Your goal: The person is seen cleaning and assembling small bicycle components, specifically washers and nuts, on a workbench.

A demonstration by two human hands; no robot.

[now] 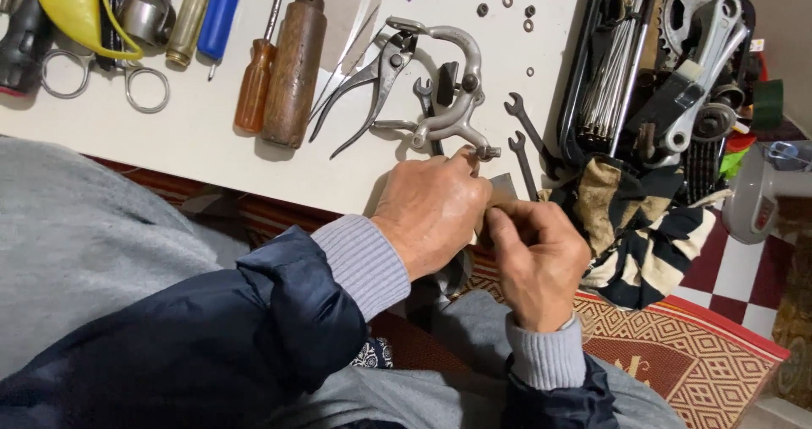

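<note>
Both hands are working close together at the counter (211, 154) edge: the left hand (431, 209) is pinching a silver brake caliper (448, 116) by its bolt, and the right hand (537, 256) is closing on a small grey piece (501, 185). Pliers (372, 82), spanners (524, 146) and screwdrivers (292, 65) are lying beside them. A black tray (584, 57) is holding spokes (613, 74) and a sprocket (689, 2).

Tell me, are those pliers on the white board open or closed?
Open: the pliers' two handles splay well apart on the white board. The jaw tips are too small to judge.
</note>
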